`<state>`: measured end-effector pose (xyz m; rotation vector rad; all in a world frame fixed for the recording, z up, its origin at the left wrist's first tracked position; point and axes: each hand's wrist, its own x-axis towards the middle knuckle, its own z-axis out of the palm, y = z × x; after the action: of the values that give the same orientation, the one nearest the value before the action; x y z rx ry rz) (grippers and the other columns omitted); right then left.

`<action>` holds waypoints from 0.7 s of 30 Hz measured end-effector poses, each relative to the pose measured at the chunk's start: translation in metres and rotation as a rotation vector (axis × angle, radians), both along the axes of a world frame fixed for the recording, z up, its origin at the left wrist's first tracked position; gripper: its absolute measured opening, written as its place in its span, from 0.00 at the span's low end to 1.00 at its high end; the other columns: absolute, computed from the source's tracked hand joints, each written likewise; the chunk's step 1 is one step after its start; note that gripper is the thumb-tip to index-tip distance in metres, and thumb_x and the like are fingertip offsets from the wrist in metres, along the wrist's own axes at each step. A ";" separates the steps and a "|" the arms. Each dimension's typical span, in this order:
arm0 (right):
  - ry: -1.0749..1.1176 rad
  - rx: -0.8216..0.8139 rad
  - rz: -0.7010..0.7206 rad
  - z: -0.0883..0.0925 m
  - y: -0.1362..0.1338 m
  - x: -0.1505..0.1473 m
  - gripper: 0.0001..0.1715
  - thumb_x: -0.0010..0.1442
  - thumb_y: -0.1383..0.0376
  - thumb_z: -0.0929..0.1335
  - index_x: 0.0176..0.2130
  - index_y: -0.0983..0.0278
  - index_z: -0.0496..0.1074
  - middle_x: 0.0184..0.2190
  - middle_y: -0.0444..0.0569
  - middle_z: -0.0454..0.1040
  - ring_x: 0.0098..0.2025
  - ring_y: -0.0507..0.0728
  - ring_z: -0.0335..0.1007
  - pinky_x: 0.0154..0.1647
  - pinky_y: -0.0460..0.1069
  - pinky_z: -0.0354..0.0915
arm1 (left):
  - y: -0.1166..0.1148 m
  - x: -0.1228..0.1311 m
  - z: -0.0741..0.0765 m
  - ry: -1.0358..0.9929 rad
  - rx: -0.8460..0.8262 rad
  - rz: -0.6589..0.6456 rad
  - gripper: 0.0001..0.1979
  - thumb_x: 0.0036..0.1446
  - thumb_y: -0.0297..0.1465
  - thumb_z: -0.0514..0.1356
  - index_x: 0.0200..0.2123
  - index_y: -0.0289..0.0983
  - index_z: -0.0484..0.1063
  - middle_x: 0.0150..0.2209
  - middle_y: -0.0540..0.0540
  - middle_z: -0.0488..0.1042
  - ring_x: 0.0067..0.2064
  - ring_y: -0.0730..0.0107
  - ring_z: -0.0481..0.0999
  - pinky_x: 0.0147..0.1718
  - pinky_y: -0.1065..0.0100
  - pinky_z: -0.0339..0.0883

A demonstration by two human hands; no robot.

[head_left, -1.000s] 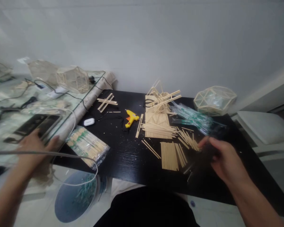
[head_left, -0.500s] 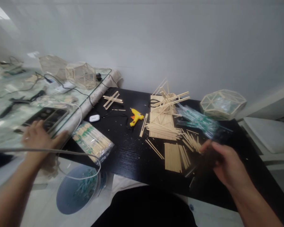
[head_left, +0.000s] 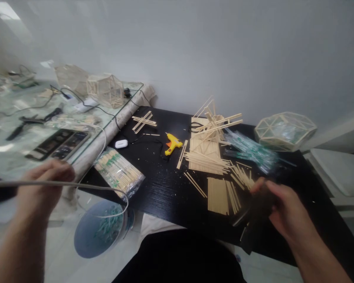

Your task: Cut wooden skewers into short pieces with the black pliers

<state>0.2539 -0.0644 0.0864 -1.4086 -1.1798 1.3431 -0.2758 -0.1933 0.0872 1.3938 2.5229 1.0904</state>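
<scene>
- Head view: a black table (head_left: 156, 192) spreads across the middle, with a glass-topped table (head_left: 14, 157) along its left side.
- Right hand (head_left: 292, 208): over the black table's right part, thumb and fingers clamped on a dark tool (too blurred to name).
- Left hand (head_left: 43, 196): well apart from the right, by the glass-topped table's near edge; its fingers curl inward, but I cannot tell whether they grip anything. A white cable (head_left: 106, 188) crosses in front of it.
- Dark tool (head_left: 258, 206): its long axis slants from the right fingertips down and left, toward the person, thin shiny ends pointing that way.
- Flat dark box (head_left: 59, 147): on the glass, just beyond the left hand.
- Stack of sticks (head_left: 217, 196): just left of the dark tool, lengths running away from the person; the right hand is much the nearer.
- Yellow glue gun (head_left: 173, 144): farther back, between the hands, touched by neither.
</scene>
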 end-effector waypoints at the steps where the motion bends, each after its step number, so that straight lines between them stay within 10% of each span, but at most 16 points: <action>1: -0.006 0.001 0.018 0.000 0.000 -0.002 0.22 0.51 0.46 0.73 0.22 0.61 0.79 0.13 0.44 0.60 0.16 0.51 0.52 0.17 0.48 0.51 | -0.011 0.009 0.010 -0.241 -0.071 -0.229 0.32 0.56 0.60 0.50 0.15 0.40 0.57 0.15 0.48 0.62 0.24 0.66 0.66 0.30 0.58 0.68; 3: -0.015 0.009 0.051 0.001 -0.001 -0.006 0.23 0.51 0.46 0.73 0.21 0.62 0.78 0.13 0.43 0.58 0.16 0.50 0.50 0.16 0.48 0.49 | -0.029 0.033 0.027 -0.534 -0.393 -0.721 0.31 0.52 0.60 0.59 0.12 0.41 0.69 0.14 0.46 0.67 0.22 0.65 0.66 0.28 0.57 0.66; 9: -0.056 0.021 0.107 -0.011 -0.003 -0.020 0.23 0.54 0.46 0.72 0.24 0.63 0.77 0.14 0.43 0.59 0.16 0.51 0.51 0.16 0.48 0.50 | -0.006 0.140 0.019 -0.648 -0.606 -1.205 0.15 0.60 0.44 0.66 0.47 0.47 0.83 0.39 0.43 0.84 0.38 0.59 0.82 0.41 0.60 0.75; 13: -0.118 -0.012 0.160 -0.015 -0.010 -0.035 0.22 0.56 0.48 0.72 0.26 0.63 0.77 0.16 0.43 0.63 0.19 0.52 0.58 0.20 0.47 0.55 | 0.033 0.211 -0.014 -0.693 -0.291 -0.992 0.19 0.64 0.45 0.63 0.52 0.41 0.77 0.47 0.41 0.81 0.49 0.58 0.78 0.53 0.56 0.72; 16: -0.200 0.040 0.195 -0.010 -0.017 -0.052 0.21 0.56 0.51 0.73 0.24 0.64 0.74 0.18 0.43 0.66 0.21 0.51 0.59 0.22 0.47 0.57 | 0.051 0.248 -0.030 -0.761 -0.304 -1.069 0.36 0.57 0.45 0.69 0.66 0.42 0.66 0.63 0.37 0.72 0.62 0.51 0.72 0.62 0.49 0.64; 21: -0.150 0.056 0.254 -0.012 -0.028 -0.070 0.21 0.57 0.50 0.73 0.26 0.62 0.70 0.21 0.44 0.70 0.24 0.54 0.66 0.26 0.48 0.63 | 0.065 0.277 -0.040 -0.987 -0.374 -1.191 0.33 0.59 0.42 0.68 0.65 0.40 0.68 0.58 0.39 0.77 0.58 0.51 0.76 0.60 0.49 0.67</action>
<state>0.1842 -0.0919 0.0748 -1.3734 -1.5262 1.3818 0.0016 -0.1283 0.0471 1.3459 0.8574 0.6691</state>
